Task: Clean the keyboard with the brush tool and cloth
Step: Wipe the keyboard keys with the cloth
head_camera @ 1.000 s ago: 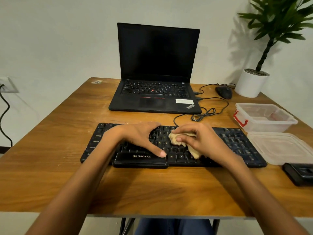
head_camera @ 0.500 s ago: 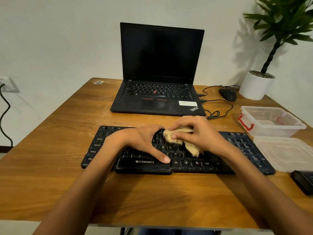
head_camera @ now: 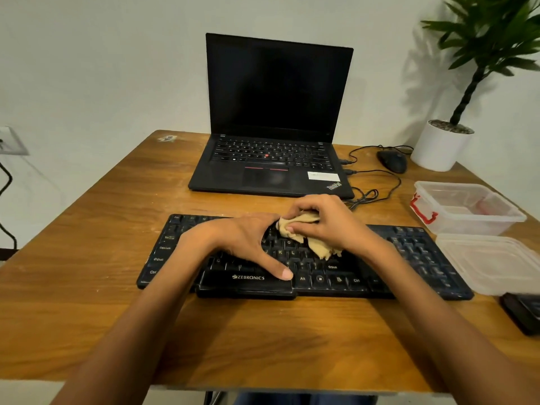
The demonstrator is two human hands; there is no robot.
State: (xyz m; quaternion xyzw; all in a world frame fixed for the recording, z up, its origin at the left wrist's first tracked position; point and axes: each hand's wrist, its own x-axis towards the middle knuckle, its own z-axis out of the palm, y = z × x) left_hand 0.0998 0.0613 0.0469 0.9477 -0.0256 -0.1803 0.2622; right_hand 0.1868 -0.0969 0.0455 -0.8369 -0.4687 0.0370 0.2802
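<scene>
Both hands are down on the black Zebronics keyboard [head_camera: 409,258], which lies flat on the wooden table [head_camera: 263,340] right in front of me. My left hand [head_camera: 242,244] lies loose and spread on the middle keys, with the thumb down by the name on the front bar, and it holds nothing. My right hand [head_camera: 330,226] is bunched round the tan cloth [head_camera: 320,248] and pushes it onto the keys just beside my left fingers.

What could go wrong? A loose end of the cloth hangs out under my palm. I think it could catch on a key edge and pull the key up if I rub hard. If my left hand lifts, the keyboard may slide away when I push.

To my right, a black thing [head_camera: 523,311] sits at the table edge; I cannot tell what it is. The clear lid [head_camera: 493,264] lies just beside the keyboard's right end. A big wipe that way could bump it. The clear plastic box [head_camera: 464,206] sits behind it.

Farther back, the tangled cable [head_camera: 368,197] lies close behind my right hand, so the cloth could snag it. Past that are the open ThinkPad laptop [head_camera: 277,112], the mouse [head_camera: 393,160] and the white plant pot [head_camera: 438,147].
</scene>
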